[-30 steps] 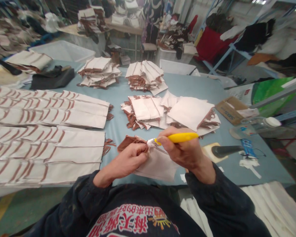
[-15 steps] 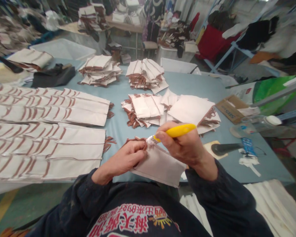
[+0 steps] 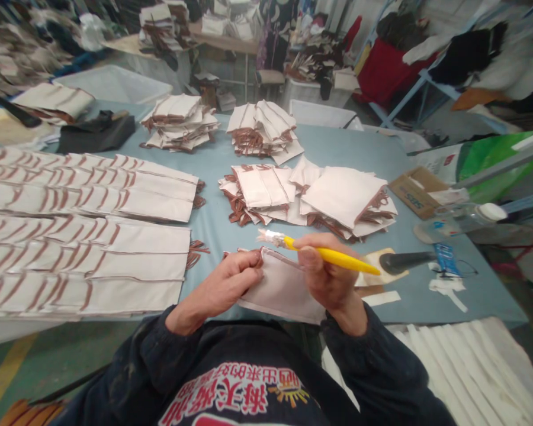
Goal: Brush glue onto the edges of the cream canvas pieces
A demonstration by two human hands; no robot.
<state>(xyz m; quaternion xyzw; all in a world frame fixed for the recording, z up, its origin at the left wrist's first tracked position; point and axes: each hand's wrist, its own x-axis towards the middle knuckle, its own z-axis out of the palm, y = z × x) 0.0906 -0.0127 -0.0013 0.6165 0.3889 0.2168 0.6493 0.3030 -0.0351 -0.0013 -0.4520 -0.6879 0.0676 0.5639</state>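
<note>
Just above the table's front edge, my left hand is closed on the upper left corner of a cream fabric piece with brown trim. My right hand grips a brush by its yellow handle. The brush's whitish bristles point left, a little above the fabric's top edge and apart from it. The right hand covers part of the fabric's right side. Beyond the hands lie two heaps of similar pieces, a left heap and a right heap, with brown cords hanging out.
Overlapping rows of cream pieces cover the table's left side. Farther back stand two more stacks. To the right are a cardboard box, a clear bottle and a black-handled tool. White strips lie at lower right.
The brush has lifted off the fabric's corner, its handle now tilting down to the right. My right hand has shifted slightly down. The left hand keeps its hold.
</note>
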